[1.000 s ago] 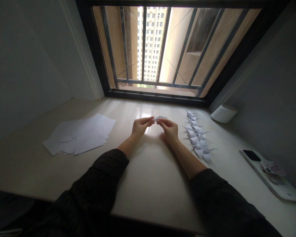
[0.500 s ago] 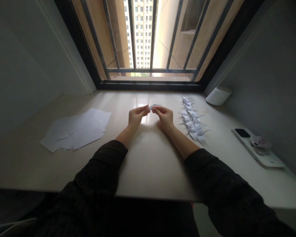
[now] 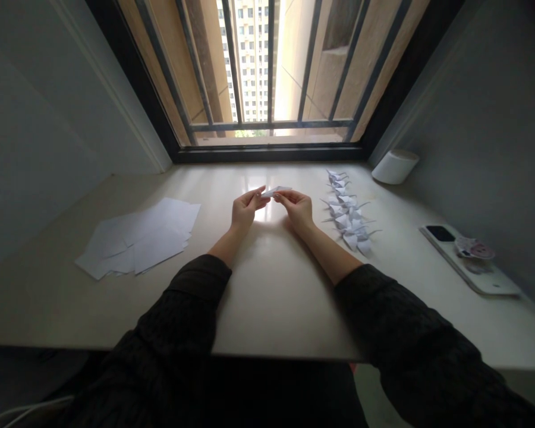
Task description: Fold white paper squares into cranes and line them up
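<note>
At mid-counter, under the window, both hands work close together above the pale stone counter (image 3: 276, 309). Change over the last half second is slight: the folded white paper (image 3: 277, 191) now lies a little flatter, and its narrow point reaches further left, past the fingertips of the left hand (image 3: 248, 209). Neither hand has left the paper.

Hand state: both are narrow, pinching rather than spread. The left hand holds the pointed end between its fingers and thumb. The right hand (image 3: 296, 210) grips the other end in the same way. The paper sits between the two sets of fingertips, raised off the stone, with a small bright reflection on the counter below. Exact finger placement on the folds is too small to read.

Forearms angle inward from dark knit sleeves (image 3: 182, 303), their cuffs pushed back from the wrists. To the left, loose sheets of white paper (image 3: 138, 236) lie overlapping in a low, uneven spread. To the right, just beyond the right hand, white origami cranes (image 3: 345, 213) stand in a packed row running away from the person. Further right are a white cylindrical container (image 3: 395, 167) by the window frame and a black phone (image 3: 440, 233) on a pale tray (image 3: 481, 274), with a printed card (image 3: 475, 248) beside the phone.
</note>
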{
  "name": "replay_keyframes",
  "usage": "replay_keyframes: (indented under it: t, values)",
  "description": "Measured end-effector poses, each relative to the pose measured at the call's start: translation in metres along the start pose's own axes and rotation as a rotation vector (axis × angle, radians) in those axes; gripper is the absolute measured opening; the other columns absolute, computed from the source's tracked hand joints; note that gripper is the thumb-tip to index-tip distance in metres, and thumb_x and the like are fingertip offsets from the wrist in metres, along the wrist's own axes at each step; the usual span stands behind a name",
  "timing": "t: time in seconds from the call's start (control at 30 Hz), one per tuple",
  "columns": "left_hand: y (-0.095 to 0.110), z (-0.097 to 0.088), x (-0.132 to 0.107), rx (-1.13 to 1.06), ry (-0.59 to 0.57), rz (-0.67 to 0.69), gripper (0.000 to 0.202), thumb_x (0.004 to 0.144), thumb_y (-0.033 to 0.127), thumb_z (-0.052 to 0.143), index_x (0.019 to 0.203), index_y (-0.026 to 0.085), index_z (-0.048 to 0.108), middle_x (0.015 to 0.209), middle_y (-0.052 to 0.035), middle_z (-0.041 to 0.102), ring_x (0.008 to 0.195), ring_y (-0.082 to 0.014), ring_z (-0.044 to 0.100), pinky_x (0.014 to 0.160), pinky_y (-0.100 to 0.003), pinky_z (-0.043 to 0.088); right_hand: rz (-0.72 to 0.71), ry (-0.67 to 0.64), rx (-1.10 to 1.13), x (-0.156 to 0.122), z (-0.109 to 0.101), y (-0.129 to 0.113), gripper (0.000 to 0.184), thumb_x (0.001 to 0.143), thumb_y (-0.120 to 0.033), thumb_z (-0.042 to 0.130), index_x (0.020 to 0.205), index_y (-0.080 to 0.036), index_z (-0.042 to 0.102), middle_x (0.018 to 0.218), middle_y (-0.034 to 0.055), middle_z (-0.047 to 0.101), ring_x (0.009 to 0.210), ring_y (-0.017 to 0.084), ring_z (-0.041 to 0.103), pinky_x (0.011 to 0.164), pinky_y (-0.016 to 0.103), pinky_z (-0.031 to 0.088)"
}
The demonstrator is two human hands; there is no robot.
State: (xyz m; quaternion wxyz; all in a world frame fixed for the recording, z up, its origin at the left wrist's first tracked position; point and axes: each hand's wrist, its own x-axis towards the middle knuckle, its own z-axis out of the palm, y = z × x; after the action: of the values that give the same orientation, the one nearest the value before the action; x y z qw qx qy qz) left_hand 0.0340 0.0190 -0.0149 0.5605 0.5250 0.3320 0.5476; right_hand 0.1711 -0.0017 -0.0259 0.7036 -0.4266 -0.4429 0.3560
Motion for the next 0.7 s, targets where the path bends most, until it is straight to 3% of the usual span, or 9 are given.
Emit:
replay_keyframes:
  t: [0.17,0.37,0.7]
  values:
    - [-0.0006,-0.0036,0.0013,0.082,-0.010,0.018,0.043,0.066,0.045,0.071,0.099,0.017,0.070,0.086,-0.0094,0.072,0.078,-0.0209,0.068,0.073,-0.033,0.052,-0.019,-0.019,0.012,-0.0010,0.0000,-0.0012,0.022,0.059,-0.036,0.077,0.073,-0.020,0.072,0.076,0.0029,0.072,0.074,0.018,0.066,0.078,0.036,0.053]
    - [-0.0021,-0.0023,0.0017,0.069,0.060,0.029,0.037,0.058,0.034,0.079,0.091,0.017,0.072,0.085,-0.0089,0.072,0.079,-0.0194,0.066,0.077,-0.035,0.051,0.002,0.004,0.048,-0.0017,0.0030,-0.0015,0.026,0.055,-0.037,0.079,0.073,-0.020,0.072,0.075,0.0029,0.072,0.072,0.019,0.066,0.077,0.037,0.054]
    - [-0.0007,0.0024,0.0000,0.027,0.084,0.038,0.035,0.059,0.035,0.077,0.090,0.018,0.072,0.083,-0.0073,0.073,0.076,-0.0188,0.068,0.076,-0.036,0.052,0.023,0.082,0.074,-0.0027,0.0075,-0.0072,0.033,0.053,-0.043,0.079,0.069,-0.020,0.062,0.064,0.0004,0.068,0.060,0.017,0.064,0.066,0.035,0.053]
